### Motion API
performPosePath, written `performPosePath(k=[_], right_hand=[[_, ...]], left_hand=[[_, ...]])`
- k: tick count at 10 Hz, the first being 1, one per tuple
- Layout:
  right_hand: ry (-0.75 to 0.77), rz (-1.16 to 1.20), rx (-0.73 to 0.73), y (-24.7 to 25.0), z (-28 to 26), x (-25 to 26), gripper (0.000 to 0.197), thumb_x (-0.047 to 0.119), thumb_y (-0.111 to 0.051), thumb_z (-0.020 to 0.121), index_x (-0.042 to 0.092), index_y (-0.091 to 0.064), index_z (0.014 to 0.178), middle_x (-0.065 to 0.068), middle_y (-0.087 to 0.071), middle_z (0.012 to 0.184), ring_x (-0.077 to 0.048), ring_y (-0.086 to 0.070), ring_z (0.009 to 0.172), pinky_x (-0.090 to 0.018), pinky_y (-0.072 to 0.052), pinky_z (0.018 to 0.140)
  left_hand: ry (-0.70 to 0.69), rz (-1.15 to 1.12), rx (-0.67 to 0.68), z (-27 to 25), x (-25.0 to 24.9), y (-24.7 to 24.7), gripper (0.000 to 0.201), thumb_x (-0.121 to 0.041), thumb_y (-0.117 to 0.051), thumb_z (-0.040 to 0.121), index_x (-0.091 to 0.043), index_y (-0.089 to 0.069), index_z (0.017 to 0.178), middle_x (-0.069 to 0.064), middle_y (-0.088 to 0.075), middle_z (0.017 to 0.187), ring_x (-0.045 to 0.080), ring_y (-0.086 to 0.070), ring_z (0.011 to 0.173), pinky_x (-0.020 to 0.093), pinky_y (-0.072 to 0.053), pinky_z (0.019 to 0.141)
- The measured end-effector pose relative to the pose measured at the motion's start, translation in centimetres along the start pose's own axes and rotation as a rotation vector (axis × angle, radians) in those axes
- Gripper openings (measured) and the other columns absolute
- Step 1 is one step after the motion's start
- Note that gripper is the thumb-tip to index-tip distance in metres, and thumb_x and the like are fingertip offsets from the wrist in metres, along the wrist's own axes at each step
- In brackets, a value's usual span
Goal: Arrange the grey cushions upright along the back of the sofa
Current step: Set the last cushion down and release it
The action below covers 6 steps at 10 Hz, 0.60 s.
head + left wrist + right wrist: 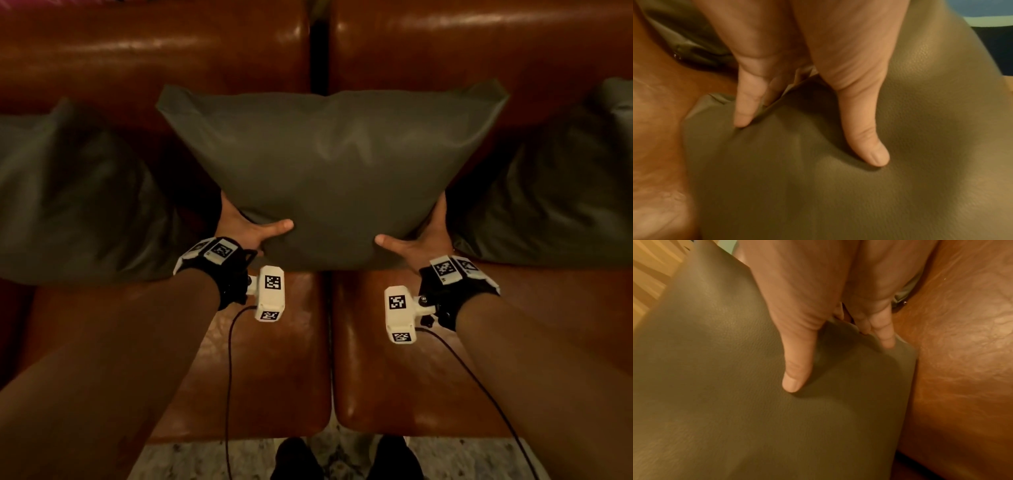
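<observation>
A large grey cushion (329, 164) stands upright against the sofa back (154, 51), centred over the gap between the two seat pads. My left hand (250, 228) grips its lower left side, thumb on the front face, fingers hidden behind. My right hand (416, 238) grips the lower right side the same way. In the left wrist view the thumb (865, 129) presses into the grey cushion (818, 186). In the right wrist view the thumb (797, 363) lies on the cushion's (715, 386) front and a finger hooks the edge. Two more grey cushions lean at the left (75, 198) and right (555, 192).
The brown leather seat pads (274, 370) lie bare in front of the cushions, split by a middle gap. Cables run from both wrist cameras down over the seat. My shoes stand on the speckled floor (205, 455) at the sofa's front edge.
</observation>
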State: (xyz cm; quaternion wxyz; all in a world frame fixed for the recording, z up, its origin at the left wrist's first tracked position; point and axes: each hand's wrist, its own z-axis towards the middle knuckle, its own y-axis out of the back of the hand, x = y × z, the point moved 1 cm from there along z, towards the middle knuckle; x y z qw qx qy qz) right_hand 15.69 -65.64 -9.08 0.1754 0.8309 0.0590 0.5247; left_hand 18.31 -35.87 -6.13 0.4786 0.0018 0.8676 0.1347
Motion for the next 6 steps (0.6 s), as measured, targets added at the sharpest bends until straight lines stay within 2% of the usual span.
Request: performPosePath(k=[1, 2, 3, 4, 5, 6], right_hand=[[0.012, 0.045, 0.011, -0.5, -0.4, 0.1, 0.139, 0.03, -0.092, 0.051, 0.037, -0.004, 0.157, 0.005, -0.037, 0.157, -0.014, -0.04, 0.142, -0.046, -0.036, 0.119], [0.006, 0.036, -0.009, -1.1, -0.6, 0.1, 0.127, 0.013, -0.091, 0.065, 0.03, -0.006, 0.158, 0.002, -0.039, 0.155, -0.013, -0.042, 0.137, -0.045, -0.037, 0.118], [-0.011, 0.038, -0.015, -1.3, -0.8, -0.1, 0.127, 0.017, -0.091, 0.064, 0.034, -0.006, 0.157, 0.005, -0.039, 0.154, -0.017, -0.043, 0.138, -0.049, -0.041, 0.114], [-0.033, 0.066, 0.014, -1.1, -0.6, 0.1, 0.13, 0.029, -0.091, 0.054, 0.046, -0.008, 0.153, 0.015, -0.041, 0.145, -0.016, -0.046, 0.133, -0.059, -0.047, 0.105], [-0.054, 0.031, 0.05, -0.9, -0.1, 0.7, 0.129, 0.017, -0.091, 0.062, 0.044, -0.006, 0.155, 0.015, -0.04, 0.146, -0.013, -0.044, 0.129, -0.056, -0.045, 0.108], [0.007, -0.032, 0.06, -0.1, -0.8, 0.7, 0.127, 0.014, -0.088, 0.069, 0.027, -0.001, 0.159, 0.004, -0.034, 0.158, -0.008, -0.037, 0.136, -0.038, -0.034, 0.118]], left_hand=[[0.012, -0.008, -0.009, -0.2, -0.5, 0.1, 0.112, -0.017, -0.097, 0.048, -0.038, -0.036, 0.14, -0.008, -0.053, 0.138, 0.024, -0.054, 0.124, 0.062, -0.055, 0.083], [-0.008, -0.041, -0.007, -0.2, -0.4, 0.5, 0.106, -0.004, -0.093, 0.056, -0.032, -0.037, 0.142, -0.012, -0.055, 0.128, 0.018, -0.055, 0.118, 0.056, -0.05, 0.097], [-0.011, -0.038, 0.015, -0.5, -0.5, 0.5, 0.115, -0.021, -0.099, 0.046, -0.037, -0.036, 0.141, -0.014, -0.056, 0.128, 0.016, -0.055, 0.121, 0.055, -0.05, 0.098], [-0.013, -0.01, 0.008, -0.4, 0.3, 0.4, 0.129, -0.046, -0.1, 0.027, -0.045, -0.035, 0.138, -0.012, -0.055, 0.137, 0.018, -0.056, 0.124, 0.059, -0.05, 0.096], [0.024, 0.033, -0.005, -0.4, 0.2, 0.5, 0.12, -0.034, -0.097, 0.046, -0.04, -0.029, 0.145, -0.014, -0.05, 0.136, 0.016, -0.051, 0.123, 0.056, -0.048, 0.1], [-0.039, 0.1, -0.013, -1.5, 0.4, 1.0, 0.11, -0.029, -0.094, 0.057, -0.023, -0.033, 0.148, -0.007, -0.054, 0.139, 0.012, -0.053, 0.121, 0.034, -0.047, 0.103]])
